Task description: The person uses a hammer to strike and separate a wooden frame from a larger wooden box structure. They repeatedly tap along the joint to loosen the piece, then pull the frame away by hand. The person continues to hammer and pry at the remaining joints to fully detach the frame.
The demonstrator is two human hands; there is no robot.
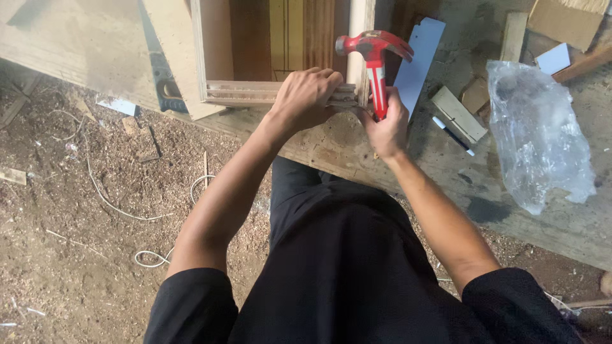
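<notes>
Hammer (376, 60) first: from the head camera, looking down over our own arms, we are gripping its red handle in our right hand (387, 124), fingers wrapped tight around the lower part of the shaft. The red claw head is standing upright above our fist, close to the corner of the wooden frame (255, 92), likely so that short, controlled taps are possible rather than full swings.

Our left hand (305, 95) is lying over the bundle of thin slats at the frame's front edge, fingers curled and pressed down on the wood, seemingly bracing it against the bench (408, 165) so it is not shifting. Whether a nail is pinched beneath those fingers we cannot tell; the knuckles are hiding it.

The two hands are nearly touching, both working at the same corner, where an upright post (359, 25) is meeting the slats.

Off to the right, a crumpled clear plastic bag (542, 134), a small wooden block (458, 113), a pen (452, 135) and a pale blue-white saw-toothed strip (417, 60) are lying on the bench, within reach but apart from the work. Sawdust and a white cord (115, 204) are covering the floor on the left.
</notes>
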